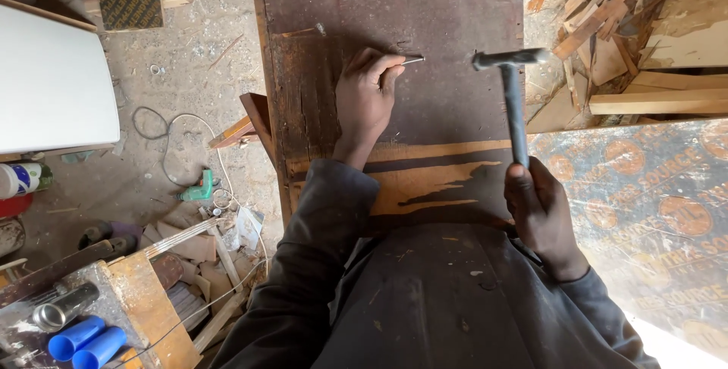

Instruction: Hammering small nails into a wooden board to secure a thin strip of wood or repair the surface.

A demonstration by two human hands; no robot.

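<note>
My left hand [367,96] rests on a dark brown, worn wooden board [425,5] and pinches a small metal nail [413,59] between thumb and fingers, its tip pointing right. My right hand [540,213] grips the lower end of a hammer's dark handle [514,111]. The metal hammer head [509,58] hovers just to the right of the nail, a short gap between them. Both forearms wear dark grey sleeves.
A pile of wood scraps and planks [629,28] lies at the upper right, above a printed brown panel [652,210]. On the dusty floor to the left are a white panel [53,81], a green power tool [199,187] with cable, and blue caps [83,342].
</note>
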